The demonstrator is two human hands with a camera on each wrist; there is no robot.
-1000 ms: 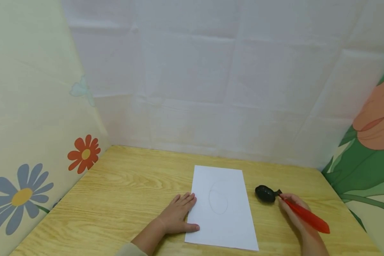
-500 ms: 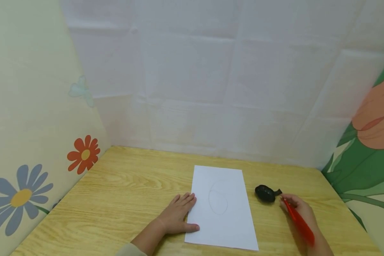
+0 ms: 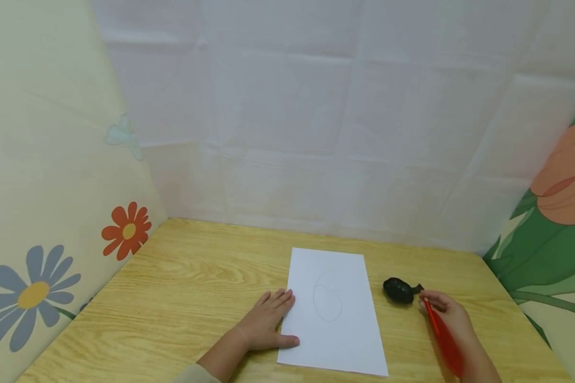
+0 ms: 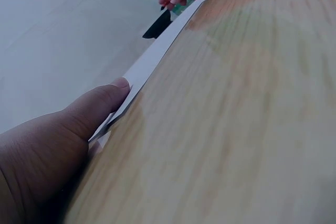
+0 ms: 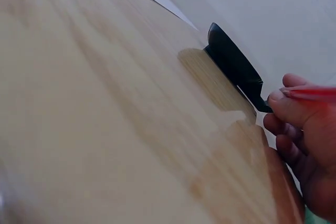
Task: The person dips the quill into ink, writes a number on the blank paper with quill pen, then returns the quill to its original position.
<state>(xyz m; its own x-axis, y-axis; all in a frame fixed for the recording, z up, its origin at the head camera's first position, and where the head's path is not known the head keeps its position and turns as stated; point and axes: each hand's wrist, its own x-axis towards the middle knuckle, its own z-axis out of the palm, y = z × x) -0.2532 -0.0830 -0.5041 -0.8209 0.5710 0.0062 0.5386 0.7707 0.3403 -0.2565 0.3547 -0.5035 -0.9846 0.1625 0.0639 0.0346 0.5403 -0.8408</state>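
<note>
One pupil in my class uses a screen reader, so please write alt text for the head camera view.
A person's left hand rests flat on the left edge of a white sheet of paper bearing a faint pencilled oval, on a wooden table. The right hand holds a red feather-like pen beside a small black object, with flower-patterned walls around.

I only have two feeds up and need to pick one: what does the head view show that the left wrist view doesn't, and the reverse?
Head view only: the whole paper with a faint pencilled oval, the left hand lying flat on the paper's left edge, and the flowered walls.

Left wrist view only: a close, low look at the left thumb pressing the paper's edge onto the table.

Both: the right hand gripping the red pen, beside the black object.
</note>
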